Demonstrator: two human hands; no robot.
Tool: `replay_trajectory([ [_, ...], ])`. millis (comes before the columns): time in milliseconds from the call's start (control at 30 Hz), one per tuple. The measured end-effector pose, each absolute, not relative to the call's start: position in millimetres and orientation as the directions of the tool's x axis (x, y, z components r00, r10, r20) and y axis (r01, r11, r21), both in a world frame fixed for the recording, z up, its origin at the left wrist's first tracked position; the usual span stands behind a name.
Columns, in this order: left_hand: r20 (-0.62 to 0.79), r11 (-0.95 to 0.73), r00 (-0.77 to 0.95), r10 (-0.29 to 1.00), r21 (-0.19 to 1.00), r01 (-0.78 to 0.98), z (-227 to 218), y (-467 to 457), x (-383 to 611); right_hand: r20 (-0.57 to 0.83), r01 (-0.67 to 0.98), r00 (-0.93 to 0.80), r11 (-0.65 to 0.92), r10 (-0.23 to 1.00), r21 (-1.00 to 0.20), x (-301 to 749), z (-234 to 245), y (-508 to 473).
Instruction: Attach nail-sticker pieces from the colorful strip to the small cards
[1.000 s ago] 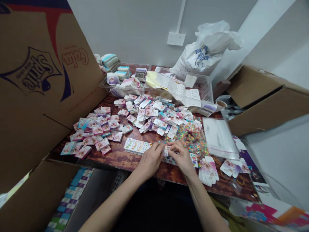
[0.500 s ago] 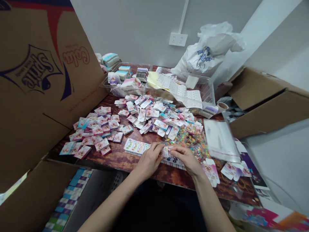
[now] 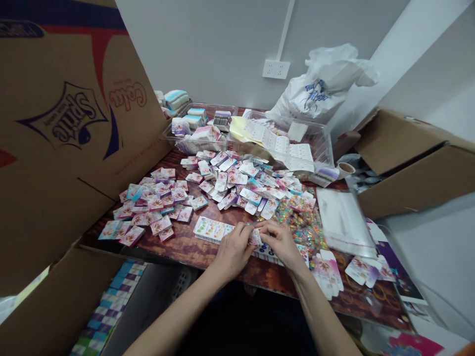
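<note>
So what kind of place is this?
It looks like a small packing workspace, maybe. Little printed boxes lie in a heap on the table, clear plastic bags are stacked at the right, and a big cardboard carton stands at the left.

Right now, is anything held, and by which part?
The left hand holds a small printed piece by its left side; the right hand touches its right.

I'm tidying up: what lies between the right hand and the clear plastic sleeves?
In the head view, a pile of multicoloured pieces lies between the right hand and the clear plastic sleeves.
</note>
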State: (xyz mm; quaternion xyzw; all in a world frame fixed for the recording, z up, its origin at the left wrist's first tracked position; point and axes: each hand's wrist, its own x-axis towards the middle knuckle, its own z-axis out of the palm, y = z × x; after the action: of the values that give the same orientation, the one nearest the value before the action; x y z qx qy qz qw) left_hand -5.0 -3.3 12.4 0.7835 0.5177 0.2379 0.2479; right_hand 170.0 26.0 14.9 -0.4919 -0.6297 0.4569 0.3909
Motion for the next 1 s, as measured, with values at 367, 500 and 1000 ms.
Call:
replay_trajectory([
  [367,-0.104,0.094,0.052,0.993,0.982,0.165,2,-4,6,-0.061,-0.136,0.142,-0.041,0.988,-0.990,154,1,10],
  [500,-0.070,0.061,0.102,0.992,0.995,0.083,4,-9,10,-0.043,-0.133,0.202,-0.016,0.979,-0.991,151,-3,2],
  [1000,-0.119,0.112,0.298,0.947,0.993,0.039,13,-7,-8,-0.003,0.087,-0.105,0.006,0.994,-0.996,163,27,-1],
])
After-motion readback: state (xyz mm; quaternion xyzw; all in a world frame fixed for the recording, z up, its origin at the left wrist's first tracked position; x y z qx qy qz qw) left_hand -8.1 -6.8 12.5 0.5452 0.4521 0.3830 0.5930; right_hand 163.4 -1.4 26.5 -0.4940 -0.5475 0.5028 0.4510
